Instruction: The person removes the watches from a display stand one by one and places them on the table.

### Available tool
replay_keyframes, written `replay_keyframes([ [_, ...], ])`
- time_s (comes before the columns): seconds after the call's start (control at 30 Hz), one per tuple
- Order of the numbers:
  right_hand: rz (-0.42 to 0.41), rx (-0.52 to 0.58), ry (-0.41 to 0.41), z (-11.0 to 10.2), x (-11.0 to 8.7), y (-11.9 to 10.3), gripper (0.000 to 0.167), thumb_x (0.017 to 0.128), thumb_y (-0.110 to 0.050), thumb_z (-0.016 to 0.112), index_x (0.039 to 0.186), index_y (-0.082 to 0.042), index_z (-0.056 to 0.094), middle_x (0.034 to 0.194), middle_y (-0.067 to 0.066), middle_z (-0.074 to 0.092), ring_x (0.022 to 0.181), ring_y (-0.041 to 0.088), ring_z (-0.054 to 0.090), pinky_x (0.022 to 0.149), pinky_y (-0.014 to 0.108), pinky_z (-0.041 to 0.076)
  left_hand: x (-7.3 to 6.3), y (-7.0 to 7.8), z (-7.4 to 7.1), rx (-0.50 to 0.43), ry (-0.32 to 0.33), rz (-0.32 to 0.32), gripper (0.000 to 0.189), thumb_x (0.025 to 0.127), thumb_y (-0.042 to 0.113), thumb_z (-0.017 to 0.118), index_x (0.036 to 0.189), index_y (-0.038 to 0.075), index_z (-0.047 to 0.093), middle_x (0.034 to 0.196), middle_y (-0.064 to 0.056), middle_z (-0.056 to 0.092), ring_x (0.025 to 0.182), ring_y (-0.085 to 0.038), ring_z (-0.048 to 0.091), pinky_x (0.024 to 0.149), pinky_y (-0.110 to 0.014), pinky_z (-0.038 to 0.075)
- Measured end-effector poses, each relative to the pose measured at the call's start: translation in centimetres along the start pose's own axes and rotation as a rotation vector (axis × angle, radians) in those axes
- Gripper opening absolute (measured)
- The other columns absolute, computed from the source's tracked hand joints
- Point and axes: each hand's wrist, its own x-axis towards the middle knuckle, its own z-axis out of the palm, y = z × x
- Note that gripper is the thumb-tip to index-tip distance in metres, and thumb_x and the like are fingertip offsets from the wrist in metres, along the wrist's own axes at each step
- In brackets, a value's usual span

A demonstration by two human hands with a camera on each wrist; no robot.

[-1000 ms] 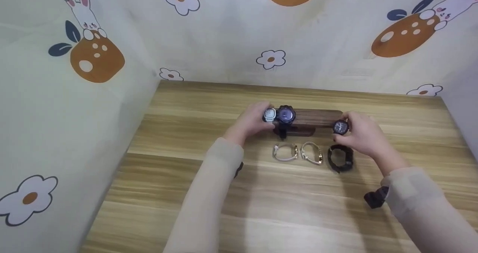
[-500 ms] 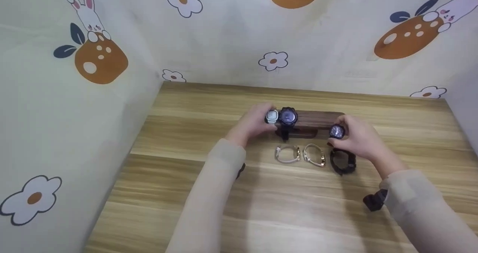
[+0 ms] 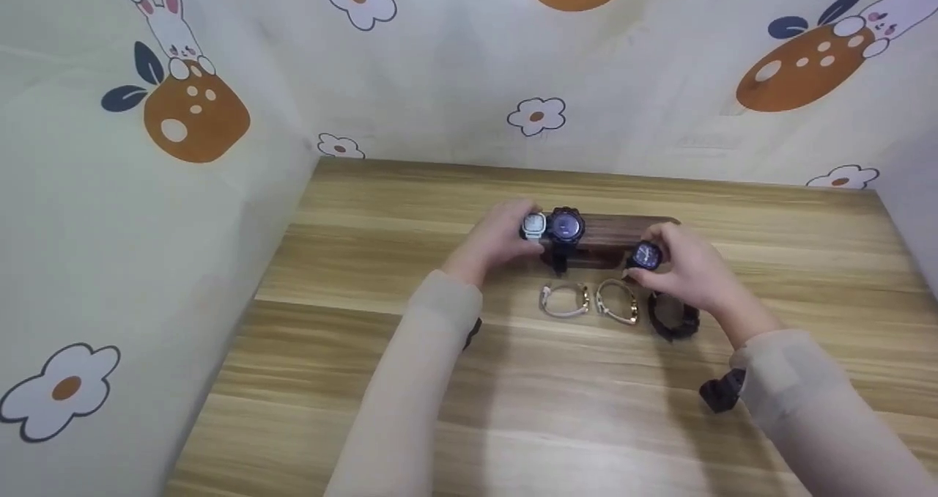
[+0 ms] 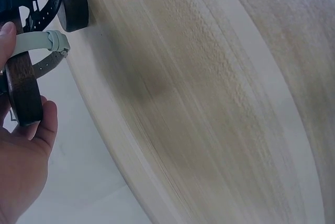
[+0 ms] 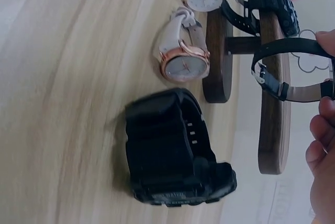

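At the left end of a dark wooden watch stand (image 3: pixel 623 232), my left hand (image 3: pixel 504 233) grips the bar, thumb beside a pale green watch (image 3: pixel 534 226). A chunky black watch (image 3: pixel 566 226) hangs on the bar to the right of it. My right hand (image 3: pixel 685 266) pinches a smaller black watch (image 3: pixel 645 255) by its case at the front of the bar's right half. In the right wrist view, that watch's buckled strap (image 5: pixel 272 88) overlaps the bar (image 5: pixel 273 140); I cannot tell whether it encircles it.
Before the stand lie two white-strapped watches with gold-coloured cases, the left watch (image 3: pixel 564 300) and the middle watch (image 3: pixel 617 301), then a bulky black watch (image 3: pixel 673 317) under my right hand. A patterned cloth wall (image 3: pixel 440 79) rises behind the wooden table (image 3: pixel 352 380).
My right hand has moved left along the bar with the smaller black watch, from the bar's right end inward. The left hand keeps its grip on the stand.
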Motion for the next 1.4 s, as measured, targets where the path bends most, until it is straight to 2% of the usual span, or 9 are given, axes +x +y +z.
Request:
replay_keyframes([
  [0.53,-0.007,-0.011,0.012,0.7,0.3,-0.9,0.048,0.074,-0.026,0.078,0.106,0.000,0.053,0.091,0.013,0.055,0.081,0.025,0.051,0.069,0.041,0.044,0.1,0.0,0.0,-0.001,-0.003,0.018,0.048,0.075,0.020,0.077,0.116,0.009,0.054,0.116,-0.005,0.059,0.108,-0.020,0.052,0.099,-0.032,0.038],
  [0.8,-0.055,0.020,0.018,1.4,0.4,-0.8,0.047,0.072,-0.020,0.078,0.105,0.001,0.052,0.090,0.012,0.055,0.076,0.022,0.050,0.067,0.037,0.044,0.0,0.0,-0.1,-0.003,0.004,0.030,0.050,0.075,0.020,0.077,0.118,0.009,0.054,0.118,-0.005,0.058,0.110,-0.020,0.051,0.100,-0.032,0.036],
  [1.03,-0.084,0.088,0.012,2.0,0.2,-0.8,0.046,0.074,-0.016,0.078,0.105,0.003,0.049,0.095,0.016,0.056,0.083,0.026,0.053,0.073,0.041,0.048,0.1,-0.1,-0.1,0.026,0.003,0.037,0.051,0.075,0.022,0.077,0.119,0.009,0.053,0.119,-0.005,0.058,0.110,-0.021,0.051,0.100,-0.033,0.036],
  [1.23,-0.056,0.105,-0.005,2.3,-0.3,-1.3,0.046,0.075,-0.017,0.076,0.106,0.002,0.047,0.093,0.013,0.054,0.083,0.025,0.053,0.075,0.042,0.047,0.1,-0.1,-0.1,0.007,-0.002,0.028,0.051,0.076,0.022,0.077,0.119,0.010,0.053,0.120,-0.005,0.058,0.111,-0.020,0.050,0.101,-0.034,0.035],
  [1.4,-0.066,0.108,-0.029,2.8,-0.7,-1.7,0.045,0.076,-0.020,0.075,0.106,0.000,0.048,0.093,0.011,0.056,0.084,0.024,0.055,0.078,0.042,0.048,0.0,-0.1,-0.1,-0.010,-0.001,0.020,0.049,0.076,0.021,0.077,0.117,0.010,0.054,0.118,-0.005,0.058,0.110,-0.020,0.050,0.100,-0.033,0.036],
])
